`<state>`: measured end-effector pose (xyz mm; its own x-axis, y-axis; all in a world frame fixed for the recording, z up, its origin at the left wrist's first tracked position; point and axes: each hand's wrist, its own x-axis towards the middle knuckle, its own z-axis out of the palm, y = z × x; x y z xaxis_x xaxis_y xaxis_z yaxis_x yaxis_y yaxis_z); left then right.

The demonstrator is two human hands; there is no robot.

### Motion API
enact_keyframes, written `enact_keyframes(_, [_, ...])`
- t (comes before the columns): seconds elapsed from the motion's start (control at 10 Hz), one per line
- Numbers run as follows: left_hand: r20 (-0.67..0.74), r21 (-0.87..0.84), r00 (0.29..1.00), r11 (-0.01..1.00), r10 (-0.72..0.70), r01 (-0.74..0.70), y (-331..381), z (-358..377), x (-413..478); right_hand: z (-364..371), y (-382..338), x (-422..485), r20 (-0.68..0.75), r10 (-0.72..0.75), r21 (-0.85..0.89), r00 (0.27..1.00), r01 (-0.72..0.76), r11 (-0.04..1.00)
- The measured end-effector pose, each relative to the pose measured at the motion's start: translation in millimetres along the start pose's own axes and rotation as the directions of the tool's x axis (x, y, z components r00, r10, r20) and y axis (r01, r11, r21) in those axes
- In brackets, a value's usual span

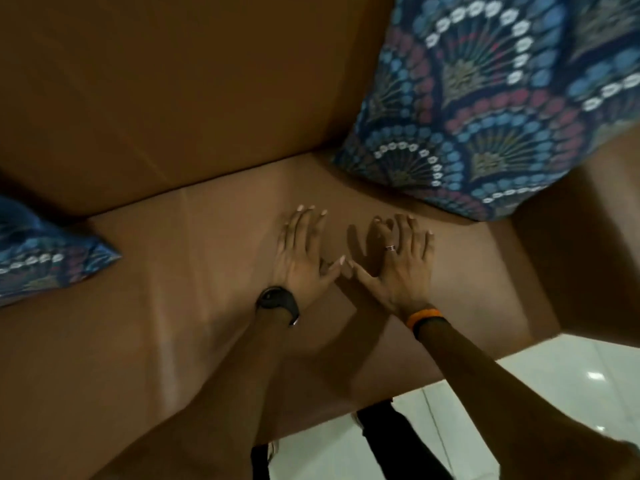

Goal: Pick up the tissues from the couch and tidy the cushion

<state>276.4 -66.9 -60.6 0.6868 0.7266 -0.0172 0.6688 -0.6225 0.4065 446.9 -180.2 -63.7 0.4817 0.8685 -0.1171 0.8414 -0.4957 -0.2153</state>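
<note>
Both hands lie flat with fingers spread on the brown couch seat (173, 306), left hand (304, 258) beside right hand (398, 265), holding nothing. The patterned cushion (485, 109) leans at far right.

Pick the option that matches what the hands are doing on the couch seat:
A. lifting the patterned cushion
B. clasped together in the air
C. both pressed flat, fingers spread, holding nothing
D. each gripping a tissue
C: the left hand and right hand lie open, side by side on the brown couch seat, with no tissue in view.
</note>
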Motion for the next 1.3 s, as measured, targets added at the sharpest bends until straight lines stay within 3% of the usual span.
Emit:
enact_keyframes(0.1, [-0.021,-0.169,0.999,0.985,0.04,-0.043,44.7,-6.0,65.3,-25.5,45.6,13.1,-0.188,0.25,0.256,0.95,-0.198,0.946])
enact_keyframes(0.2, [-0.014,-0.499,0.996,0.864,-0.085,0.067,82.8,-27.8,137.7,-50.9,82.0,29.8,-0.337,0.581,0.693,0.741,-0.223,0.686])
enact_keyframes(0.3, [0.014,-0.684,0.983,0.715,-0.184,0.143,96.7,-49.5,185.1,-79.2,112.7,55.1,-0.225,0.645,0.917,0.73,-0.065,0.394])
enact_keyframes(0.4, [0.129,-0.76,0.969,0.607,-0.21,0.233,90.2,-60.3,188.5,-96.9,130.5,73.1,-0.07,0.389,0.934,0.919,-0.077,0.348])
enact_keyframes(0.5, [0.066,-0.748,0.959,0.622,-0.276,0.231,82.7,-60.5,158.2,-101.0,133.9,85.5,-0.047,0.255,0.919,0.966,-0.058,0.39])
enact_keyframes(0.6, [-0.063,-0.723,0.889,0.635,-0.454,0.273,66.4,-60.6,107.7,-104.3,112.3,104.7,-0.047,0.087,0.933,0.995,0.013,0.359])
enact_keyframes(0.7, [-0.093,-0.693,0.811,0.622,-0.577,0.364,38.2,-64.1,72.6,-102.1,78.5,125.6,-0.013,-0.044,0.927,0.999,0.029,0.373])
enact_keyframes(0.8, [-0.006,-0.681,0.783,0.575,-0.623,0.453,27.1,-70.2,71.0,-94.4,59.4,144.8,0.062,-0.12,0.908,0.991,-0.006,0.42])
enact_keyframes(1.0, [-0.104,-0.815,0.807,0.515,-0.581,0.266,29.2,-71.8,77.8,-93.1,54.0,149.4,0.073,-0.064,0.901,0.995,-0.039,0.433])
enact_keyframes(1.2, [-0.037,-0.847,0.787,0.438,-0.616,0.302,25.5,-68.9,74.5,-94.5,30.8,129.3,0.045,0.033,0.923,0.998,-0.054,0.38])
enact_keyframes(1.3, [-0.151,-0.753,0.757,0.57,-0.636,0.329,29.4,-81.0,55.5,-107.9,13.1,83.5,0.008,0.165,0.844,0.986,-0.095,0.528])
